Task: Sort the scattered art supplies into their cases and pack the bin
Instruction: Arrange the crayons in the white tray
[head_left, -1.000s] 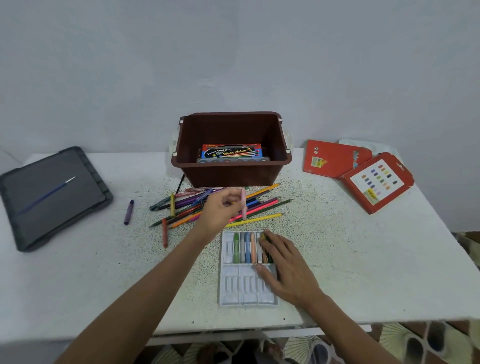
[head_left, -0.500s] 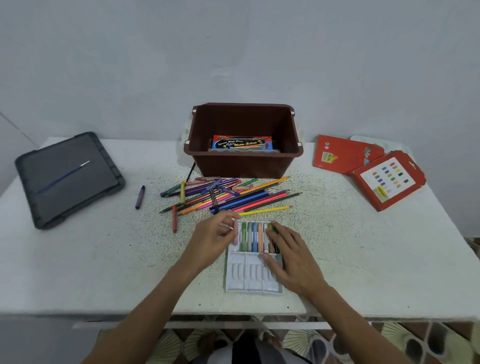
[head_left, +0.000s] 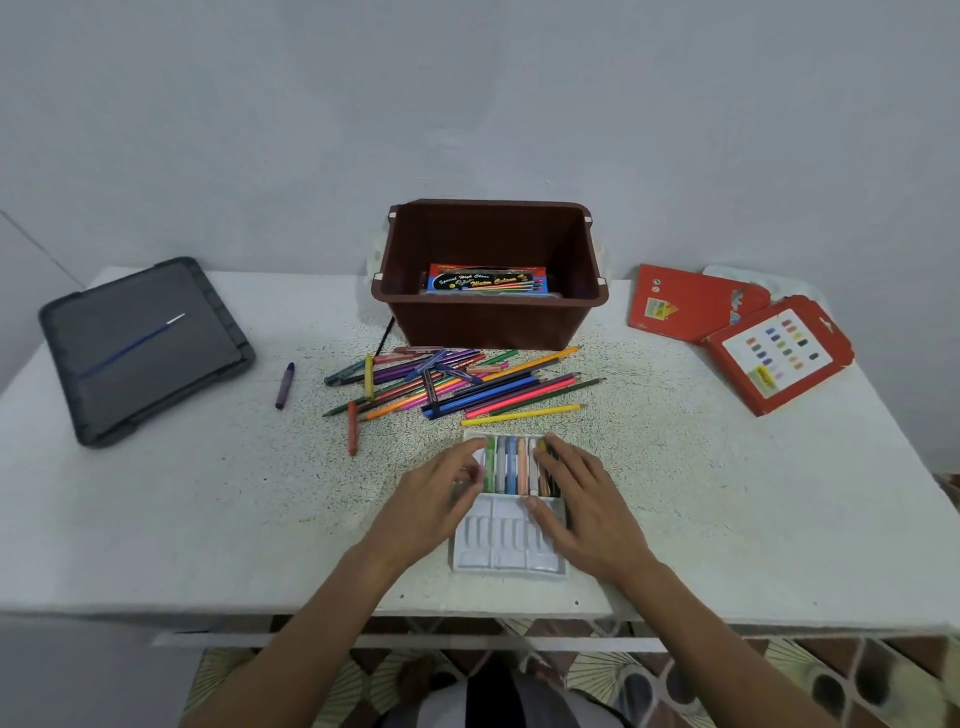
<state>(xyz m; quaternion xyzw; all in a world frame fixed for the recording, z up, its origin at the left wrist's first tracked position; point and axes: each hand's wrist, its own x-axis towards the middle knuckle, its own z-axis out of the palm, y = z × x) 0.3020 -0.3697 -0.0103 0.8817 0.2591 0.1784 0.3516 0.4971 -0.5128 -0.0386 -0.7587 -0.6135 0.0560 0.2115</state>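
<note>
Tray: white plastic crayon tray, long axis toward brown plastic bin.
Left hand: tray's left edge, blurred, grip unreadable.
Right hand: flat on tray.

We log the left forearm and right forearm, both bare from the lower edge up to the left hand and right hand, also bare. Bottom centre: a garment, pale fabric either side of a dark strip. It is blurred and we can't tell its cut.
</note>
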